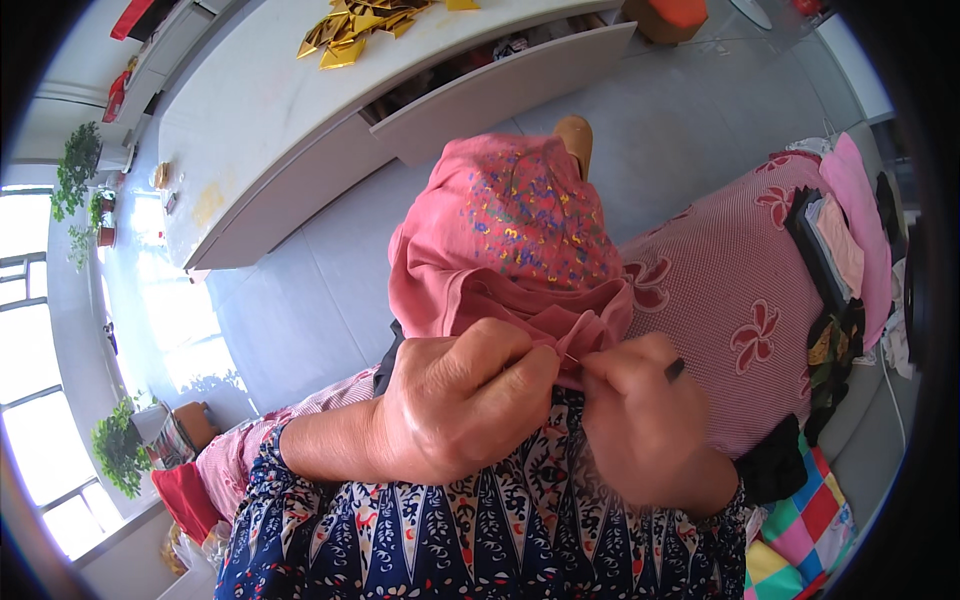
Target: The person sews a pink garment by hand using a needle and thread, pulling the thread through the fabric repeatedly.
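Observation:
A pink garment [525,217] with a multicoloured print lies over my lap, its plain pink edge bunched up near me. My left hand [469,397] is closed on a fold of that edge. Close beside it, my right hand [645,420] pinches a thin sewing needle [572,358] between thumb and fingertips, right at the cloth. A dark band, perhaps a thimble ring, sits on a finger of the right hand. The needle's far end is hard to make out against the fabric.
A long pale table [277,112] with an open drawer [517,82] stands ahead, gold folded papers [360,26] on top. The sofa with a red-and-white patterned cover [712,300] extends right, bearing folded clothes [836,240]. Potted plants [120,450] stand at left by windows.

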The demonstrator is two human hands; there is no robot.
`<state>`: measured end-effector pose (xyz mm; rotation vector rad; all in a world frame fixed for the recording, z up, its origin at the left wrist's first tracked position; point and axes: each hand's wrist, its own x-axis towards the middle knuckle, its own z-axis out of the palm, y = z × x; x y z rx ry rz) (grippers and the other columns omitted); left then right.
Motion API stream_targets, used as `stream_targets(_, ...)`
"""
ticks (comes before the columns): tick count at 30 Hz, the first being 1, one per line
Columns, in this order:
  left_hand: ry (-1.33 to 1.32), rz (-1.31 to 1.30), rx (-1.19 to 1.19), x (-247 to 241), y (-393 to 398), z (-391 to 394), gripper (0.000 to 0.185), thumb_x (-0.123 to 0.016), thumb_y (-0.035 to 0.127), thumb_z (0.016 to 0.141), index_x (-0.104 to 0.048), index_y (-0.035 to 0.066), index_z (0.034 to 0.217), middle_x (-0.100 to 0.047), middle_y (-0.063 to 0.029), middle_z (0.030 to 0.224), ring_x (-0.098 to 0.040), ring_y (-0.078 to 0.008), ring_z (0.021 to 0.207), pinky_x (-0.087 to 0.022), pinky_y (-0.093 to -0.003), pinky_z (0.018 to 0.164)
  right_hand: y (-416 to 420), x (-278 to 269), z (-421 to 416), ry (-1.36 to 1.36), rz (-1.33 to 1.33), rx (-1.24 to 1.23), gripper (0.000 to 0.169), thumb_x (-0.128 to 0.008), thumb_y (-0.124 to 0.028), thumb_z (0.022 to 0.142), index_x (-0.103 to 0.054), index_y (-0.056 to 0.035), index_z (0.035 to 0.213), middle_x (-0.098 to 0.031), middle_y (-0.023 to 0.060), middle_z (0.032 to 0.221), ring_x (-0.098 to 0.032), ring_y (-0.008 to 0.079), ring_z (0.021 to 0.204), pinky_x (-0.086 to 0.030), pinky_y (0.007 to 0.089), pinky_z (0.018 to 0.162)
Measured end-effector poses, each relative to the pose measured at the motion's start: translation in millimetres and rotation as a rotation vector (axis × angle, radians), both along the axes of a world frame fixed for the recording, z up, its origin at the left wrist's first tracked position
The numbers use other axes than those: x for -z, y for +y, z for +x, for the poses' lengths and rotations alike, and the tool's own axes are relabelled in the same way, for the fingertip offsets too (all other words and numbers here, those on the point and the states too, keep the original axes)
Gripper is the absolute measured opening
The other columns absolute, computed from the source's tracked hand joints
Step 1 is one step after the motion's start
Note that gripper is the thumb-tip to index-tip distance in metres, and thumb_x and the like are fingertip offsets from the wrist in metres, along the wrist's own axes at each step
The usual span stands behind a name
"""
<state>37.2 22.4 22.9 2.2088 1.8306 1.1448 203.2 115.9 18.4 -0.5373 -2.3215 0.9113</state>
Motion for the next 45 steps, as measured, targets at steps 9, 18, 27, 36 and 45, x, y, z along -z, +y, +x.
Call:
stream_targets(9, -0.019, 0.155, 0.116, 12.4, 0.4, 2.3, 0.024, -0.072, -0.003, 0.064, -0.063, -0.005, 0.086, -0.059, -0.0105, 0.08, -0.058, -0.0155, 0.055, -0.049, -0.0252, 0.042, 0.6, 1.7, -5.6, 0.117, -0.149, -0.036, 0.024, -0.058, 0.019, 0.07, -0.059, 0.0029, 0.088, -0.058, 0.0121, 0.075, -0.06, 0.022, 0.058, -0.047, 0.0284, 0.051)
stream_targets(18, 0.072, 0.286, 0.03, 16.9, 4.3, 2.2, 0.027, -0.07, -0.008, 0.062, -0.064, -0.009, 0.088, -0.056, -0.0095, 0.077, -0.054, -0.013, 0.049, -0.044, -0.0241, 0.037, 4.9, 3.8, 0.7, 0.098, -0.207, -0.099, 0.021, -0.064, 0.015, 0.073, -0.059, 0.0027, 0.089, -0.059, 0.0126, 0.076, -0.06, 0.0233, 0.059, -0.047, 0.0287, 0.052)
stream_targets(27, 0.062, 0.297, 0.138, 18.0, 6.2, 5.4, 0.029, -0.071, -0.006, 0.061, -0.063, -0.011, 0.088, -0.055, -0.0111, 0.078, -0.052, -0.0119, 0.048, -0.04, -0.0233, 0.036, 2.8, 5.6, 1.2, 0.097, -0.214, -0.079, 0.021, -0.068, 0.009, 0.075, -0.06, 0.0016, 0.092, -0.059, 0.0084, 0.075, -0.057, 0.019, 0.055, -0.045, 0.0272, 0.05)
stream_targets(36, 0.131, 0.205, 0.115, 9.7, 0.8, -2.4, 0.037, -0.068, -0.002, 0.058, -0.064, -0.011, 0.094, -0.054, -0.0112, 0.082, -0.05, -0.0115, 0.05, -0.038, -0.0238, 0.036, 30.9, -4.8, -0.6, 0.089, -0.134, -0.114, 0.019, -0.07, -0.003, 0.08, -0.064, 0.0007, 0.097, -0.058, 0.0112, 0.092, -0.055, 0.0233, 0.076, -0.046, 0.0323, 0.067)
stream_targets(45, -0.143, 0.023, 0.135, 14.1, 0.9, 3.4, 0.021, -0.07, -0.005, 0.066, -0.064, -0.004, 0.086, -0.056, -0.0104, 0.084, -0.054, -0.0143, 0.054, -0.041, -0.0261, 0.041, 45.2, 6.7, -2.0, 0.475, -0.81, -0.027, 0.006, -0.054, -0.006, 0.09, -0.057, -0.0023, 0.094, -0.057, 0.0119, 0.095, -0.052, 0.0162, 0.08, -0.044, 0.0271, 0.067)
